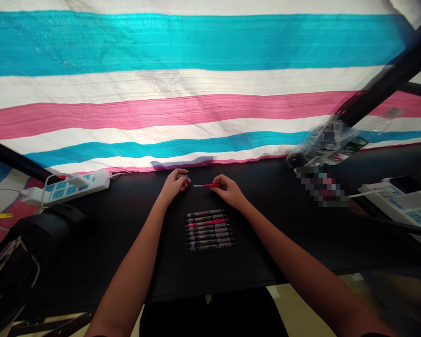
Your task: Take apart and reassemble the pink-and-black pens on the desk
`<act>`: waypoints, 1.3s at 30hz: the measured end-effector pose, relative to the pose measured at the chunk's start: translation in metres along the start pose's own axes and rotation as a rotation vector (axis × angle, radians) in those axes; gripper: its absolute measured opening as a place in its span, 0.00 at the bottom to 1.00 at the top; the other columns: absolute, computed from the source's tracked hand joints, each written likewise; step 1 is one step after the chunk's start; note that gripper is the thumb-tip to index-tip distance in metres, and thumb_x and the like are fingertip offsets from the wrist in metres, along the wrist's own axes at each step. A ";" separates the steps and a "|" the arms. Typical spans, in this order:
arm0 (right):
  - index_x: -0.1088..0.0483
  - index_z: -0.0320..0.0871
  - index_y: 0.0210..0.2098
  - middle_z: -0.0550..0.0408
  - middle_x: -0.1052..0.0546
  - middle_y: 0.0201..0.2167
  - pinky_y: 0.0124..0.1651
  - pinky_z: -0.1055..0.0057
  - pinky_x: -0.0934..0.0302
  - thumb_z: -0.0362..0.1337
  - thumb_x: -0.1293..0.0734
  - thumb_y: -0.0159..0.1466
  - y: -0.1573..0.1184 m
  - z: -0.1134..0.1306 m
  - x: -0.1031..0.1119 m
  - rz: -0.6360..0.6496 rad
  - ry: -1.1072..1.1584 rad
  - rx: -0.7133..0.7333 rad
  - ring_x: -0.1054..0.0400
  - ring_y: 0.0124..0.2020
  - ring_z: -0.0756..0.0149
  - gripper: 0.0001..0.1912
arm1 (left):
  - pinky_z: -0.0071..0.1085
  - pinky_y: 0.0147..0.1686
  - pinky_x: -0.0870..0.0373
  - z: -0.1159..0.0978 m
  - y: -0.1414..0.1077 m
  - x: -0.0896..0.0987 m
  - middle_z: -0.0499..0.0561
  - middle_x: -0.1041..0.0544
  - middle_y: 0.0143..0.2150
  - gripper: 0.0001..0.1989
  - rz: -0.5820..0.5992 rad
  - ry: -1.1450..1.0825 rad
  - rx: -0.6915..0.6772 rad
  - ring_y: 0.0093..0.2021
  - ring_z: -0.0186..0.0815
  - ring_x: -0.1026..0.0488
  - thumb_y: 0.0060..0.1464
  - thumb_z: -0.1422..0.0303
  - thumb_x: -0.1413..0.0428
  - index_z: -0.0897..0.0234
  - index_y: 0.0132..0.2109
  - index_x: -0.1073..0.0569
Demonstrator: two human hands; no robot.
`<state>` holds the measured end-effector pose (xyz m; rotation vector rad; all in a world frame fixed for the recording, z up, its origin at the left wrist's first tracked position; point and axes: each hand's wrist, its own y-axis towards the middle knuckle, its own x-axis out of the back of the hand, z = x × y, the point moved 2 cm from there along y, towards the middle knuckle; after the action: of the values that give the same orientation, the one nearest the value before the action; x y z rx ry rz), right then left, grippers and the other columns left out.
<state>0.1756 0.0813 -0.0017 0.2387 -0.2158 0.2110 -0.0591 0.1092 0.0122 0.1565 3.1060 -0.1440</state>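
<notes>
My right hand (226, 189) pinches a slim red pen part (210, 186) with a pale, thin end pointing left. Just left of that end, my left hand (176, 185) is closed, its thumb and fingertips together around something small and reddish that I cannot make out. Below both hands, several pens (209, 238) lie side by side in a stack of rows on the black table (126, 224). Most are dark and grey; a red one (206, 223) lies among them near the top.
A white power strip (72, 189) lies at the left beside a black bag (49, 229). To the right are clear plastic packaging (331, 140), a pixelated item (323, 186) and another power strip (400, 203). A striped sheet (196, 47) hangs behind the table.
</notes>
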 end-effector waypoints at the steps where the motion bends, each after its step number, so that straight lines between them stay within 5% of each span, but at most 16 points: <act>1: 0.32 0.46 0.35 0.56 0.25 0.32 0.42 0.65 0.33 0.45 0.28 0.60 0.000 0.000 0.000 -0.002 0.008 -0.003 0.29 0.35 0.62 0.12 | 0.24 0.23 0.39 -0.001 0.000 0.003 0.50 0.22 0.30 0.14 -0.022 0.104 -0.061 0.25 0.30 0.31 0.51 0.70 0.41 0.65 0.46 0.28; 6: 0.28 0.45 0.36 0.53 0.22 0.32 0.42 0.63 0.34 0.46 0.32 0.63 0.000 0.000 0.001 0.014 -0.039 -0.031 0.28 0.35 0.60 0.11 | 0.31 0.37 0.30 -0.004 -0.007 0.004 0.50 0.20 0.32 0.07 0.001 0.455 -0.296 0.33 0.35 0.25 0.53 0.69 0.39 0.63 0.41 0.24; 15: 0.27 0.44 0.34 0.53 0.20 0.30 0.41 0.64 0.35 0.48 0.35 0.66 0.000 0.003 0.003 0.012 -0.097 -0.034 0.27 0.33 0.61 0.14 | 0.31 0.35 0.30 -0.009 -0.010 -0.002 0.52 0.22 0.36 0.08 -0.005 0.521 -0.450 0.32 0.36 0.28 0.55 0.67 0.38 0.61 0.42 0.17; 25: 0.31 0.45 0.37 0.55 0.25 0.33 0.40 0.65 0.35 0.44 0.29 0.60 0.000 0.000 0.002 -0.025 0.009 -0.008 0.30 0.35 0.62 0.12 | 0.34 0.39 0.28 -0.006 -0.010 -0.003 0.52 0.19 0.37 0.13 0.042 0.621 -0.424 0.35 0.37 0.25 0.60 0.64 0.42 0.62 0.49 0.19; 39: 0.31 0.45 0.37 0.56 0.24 0.31 0.41 0.65 0.35 0.43 0.30 0.61 -0.001 0.001 0.002 -0.047 -0.013 -0.032 0.29 0.33 0.63 0.11 | 0.31 0.37 0.28 -0.006 -0.013 -0.003 0.50 0.20 0.36 0.09 0.065 0.598 -0.415 0.34 0.35 0.24 0.55 0.66 0.39 0.63 0.42 0.21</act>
<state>0.1778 0.0805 -0.0004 0.2129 -0.2259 0.1596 -0.0571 0.0969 0.0197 0.3412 3.6044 0.6657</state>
